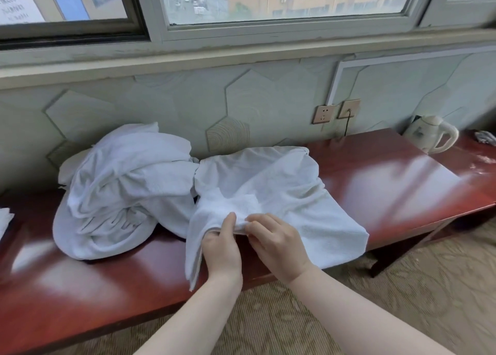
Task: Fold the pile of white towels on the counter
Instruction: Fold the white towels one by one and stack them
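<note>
A white towel [271,193] lies spread across the middle of the red-brown counter [389,182], its near edge hanging over the front. My left hand [222,250] and my right hand [279,244] meet at that near edge, and both pinch the cloth between thumb and fingers. A crumpled pile of white towels [118,193] sits to the left, touching the spread towel.
A white electric kettle [432,134] stands at the far right of the counter, near two wall sockets [335,113] with a dark cord. More white cloth [5,220] shows at the left edge. Patterned carpet [402,301] lies below the counter.
</note>
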Motion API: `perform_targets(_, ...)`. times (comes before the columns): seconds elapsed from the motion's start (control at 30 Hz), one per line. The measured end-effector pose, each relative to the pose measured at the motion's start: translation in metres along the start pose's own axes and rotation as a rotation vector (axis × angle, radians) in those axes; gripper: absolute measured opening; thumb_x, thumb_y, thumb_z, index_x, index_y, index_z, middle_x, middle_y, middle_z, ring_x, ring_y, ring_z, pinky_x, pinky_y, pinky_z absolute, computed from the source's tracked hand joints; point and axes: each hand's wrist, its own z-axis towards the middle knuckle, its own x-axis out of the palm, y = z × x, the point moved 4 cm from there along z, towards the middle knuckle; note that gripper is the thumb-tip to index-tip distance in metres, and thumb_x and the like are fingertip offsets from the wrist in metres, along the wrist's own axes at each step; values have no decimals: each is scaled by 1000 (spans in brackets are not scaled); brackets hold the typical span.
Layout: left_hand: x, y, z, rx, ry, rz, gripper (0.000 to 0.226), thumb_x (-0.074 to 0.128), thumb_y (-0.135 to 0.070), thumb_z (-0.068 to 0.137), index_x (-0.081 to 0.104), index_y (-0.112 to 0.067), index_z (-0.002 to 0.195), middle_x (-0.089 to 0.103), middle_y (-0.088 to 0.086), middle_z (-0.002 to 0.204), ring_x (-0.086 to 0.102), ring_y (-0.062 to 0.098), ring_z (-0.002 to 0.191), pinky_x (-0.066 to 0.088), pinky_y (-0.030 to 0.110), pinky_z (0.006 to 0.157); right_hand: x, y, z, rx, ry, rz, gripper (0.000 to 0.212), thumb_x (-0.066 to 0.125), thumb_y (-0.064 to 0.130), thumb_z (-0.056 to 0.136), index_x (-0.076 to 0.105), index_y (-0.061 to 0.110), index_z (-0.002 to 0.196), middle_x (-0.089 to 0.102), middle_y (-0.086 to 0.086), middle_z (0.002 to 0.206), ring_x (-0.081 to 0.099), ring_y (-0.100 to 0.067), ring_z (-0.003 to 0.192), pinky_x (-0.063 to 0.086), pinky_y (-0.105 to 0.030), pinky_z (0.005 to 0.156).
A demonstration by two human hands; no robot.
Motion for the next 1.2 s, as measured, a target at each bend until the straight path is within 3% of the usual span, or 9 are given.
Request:
perform_targets(0.13,21,-29,-3,112,-8,-91,15,68,-18,89,67,-12,75,62,-11,60,58,0,58,48,14,58,2,-9,10,133,-99,-175,10,76,8,72,70,16,73,74,5,99,61,-20,68,48,-31,54)
perform_targets(0.23,34,-42,-1,108,49,-168,33,67,-19,91,59,-19,59,54,-13,51,55,-1,52,48,15,56,9,-29,6,339,32,-228,13,80,29,71,71,19,72,71,7,96,61,-23,79,47,-33,64)
perform_targets(0.37,44,-48,0,109,86,-214,46,68,-22,91,53,-24,47,49,-11,50,55,1,54,52,19,58,15,-53,-16,569,212,-165,11,76,23,73,70,14,76,62,2,80,58,-29,82,44,-35,65)
perform_targets(0.5,28,-54,22,101,-130,-286,21,66,-23,92,59,-17,73,60,0,70,58,12,63,50,20,52,6,-67,-28,540,215,29,8,72,21,84,69,13,87,58,6,99,55,-19,90,41,-25,67)
perform_targets(0.63,6,-48,34,77,-318,-205,25,70,-27,85,59,-13,68,56,-2,61,54,8,52,45,20,47,-13,-73,-30,446,161,165,12,73,22,86,68,12,80,51,6,97,49,-9,72,40,-21,59)
perform_targets(0.8,-7,-33,25,43,-411,-188,23,73,-19,78,57,-12,64,53,-1,55,46,2,35,38,16,38,-30,-73,-28,147,60,-13,17,77,1,63,66,13,68,61,-2,86,52,-12,71,44,-23,48)
perform_targets(0.97,1,-27,16,45,-360,-251,12,71,-21,82,63,-14,75,64,7,78,62,16,64,50,25,55,-24,-73,-35,-14,148,-71,29,70,-2,52,50,15,64,53,0,80,44,-18,70,35,-24,56)
perform_targets(1.03,8,-26,11,62,-313,-265,14,70,-27,85,66,-13,82,66,9,87,67,21,78,55,30,65,-20,-73,-40,22,179,-65,26,75,7,57,53,17,65,52,1,81,45,-20,74,40,-30,60)
perform_targets(1.2,14,-21,5,25,-238,-378,18,63,-26,94,66,-10,102,72,6,95,72,19,88,58,27,63,-16,-70,-44,150,275,37,8,69,16,81,69,9,77,62,-5,92,54,-24,70,48,-35,57)
